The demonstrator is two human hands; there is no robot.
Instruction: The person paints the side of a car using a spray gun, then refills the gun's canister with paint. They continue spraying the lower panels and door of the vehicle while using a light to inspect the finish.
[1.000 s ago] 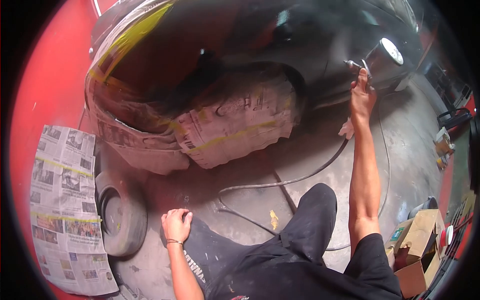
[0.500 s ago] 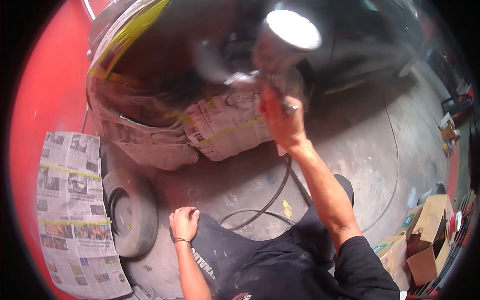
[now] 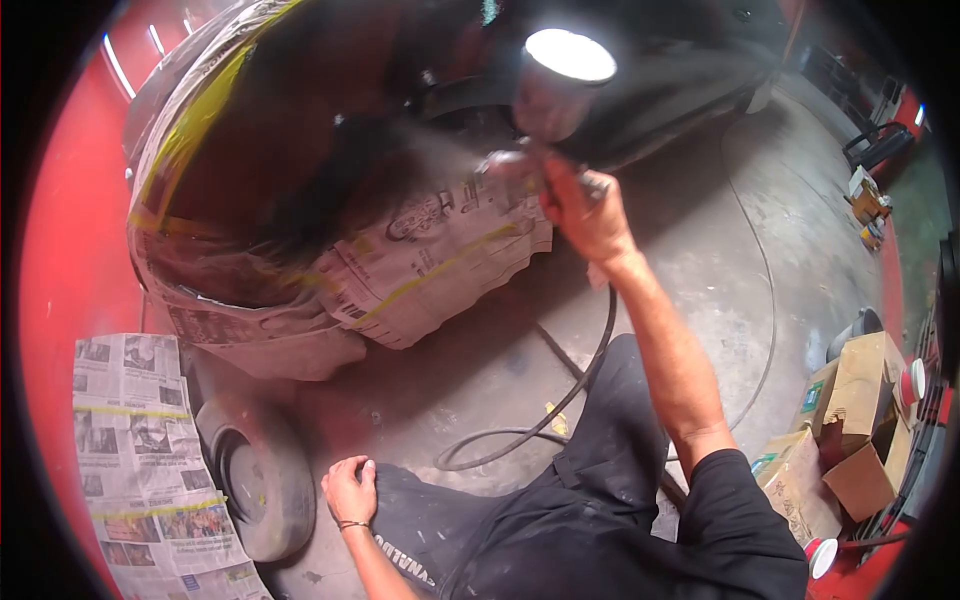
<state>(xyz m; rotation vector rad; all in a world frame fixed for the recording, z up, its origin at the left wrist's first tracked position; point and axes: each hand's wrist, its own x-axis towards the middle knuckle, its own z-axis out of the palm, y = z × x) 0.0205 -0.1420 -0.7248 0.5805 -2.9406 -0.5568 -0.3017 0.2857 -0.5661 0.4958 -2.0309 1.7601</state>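
Observation:
My right hand [image 3: 590, 218] is closed round the handle of a spray gun [image 3: 512, 168], whose upright cup [image 3: 555, 105] has a bright white top. Pale mist [image 3: 440, 148] leaves the nozzle toward the dark car body [image 3: 340, 110] on the left. Below the gun, newspaper masking [image 3: 430, 265] with yellow tape covers the wheel area. A dark hose [image 3: 607, 330] hangs beneath my right hand and loops on the floor. My left hand [image 3: 350, 490] rests on my knee, holding nothing, fingers loosely stretched out.
A loose tyre [image 3: 260, 480] stands at left beside a taped newspaper sheet [image 3: 150, 460]. Opened cardboard boxes [image 3: 850, 420] are at right, near a red-and-white can [image 3: 912, 382]. A thin cable [image 3: 765, 270] crosses the concrete floor. A red wall [image 3: 70, 240] borders the left.
The view has shifted, so the car sits lower and further left. My right hand has carried the spray gun rightward along the car. My left hand stays on my knee.

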